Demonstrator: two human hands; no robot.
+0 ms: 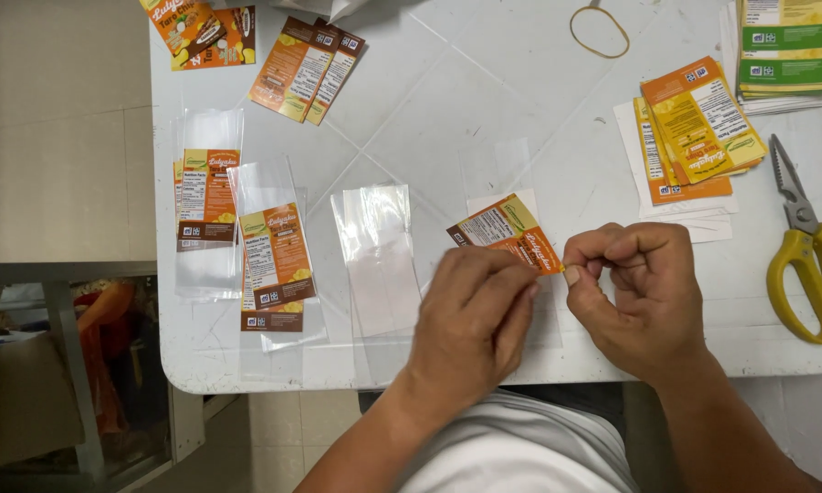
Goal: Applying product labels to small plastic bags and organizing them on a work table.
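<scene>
Hands meet over the near edge of a white table [484,91]. Left hand [479,306] and right hand [634,292] both pinch one orange and yellow label [507,233], fingertips closed on its lower right corner; the label tilts up and away to the left, lifted just above the tabletop, with a small white sheet beneath it. Left fingers curl along the label's near edge, right thumb and forefinger clenched tight at the corner. Just left of the hands lies an empty clear plastic sleeve [374,256], flat on the table. Further left, two clear sleeves with labels already on them [246,237], overlapping one another. At the far left, loose labels [306,68] fanned in pairs. Right of the hands, a stack of orange labels [694,137] on white backing sheets, and yellow-handled scissors [808,246] lying near the table's right edge. A rubber band [600,32] rests at the far side, well apart.
</scene>
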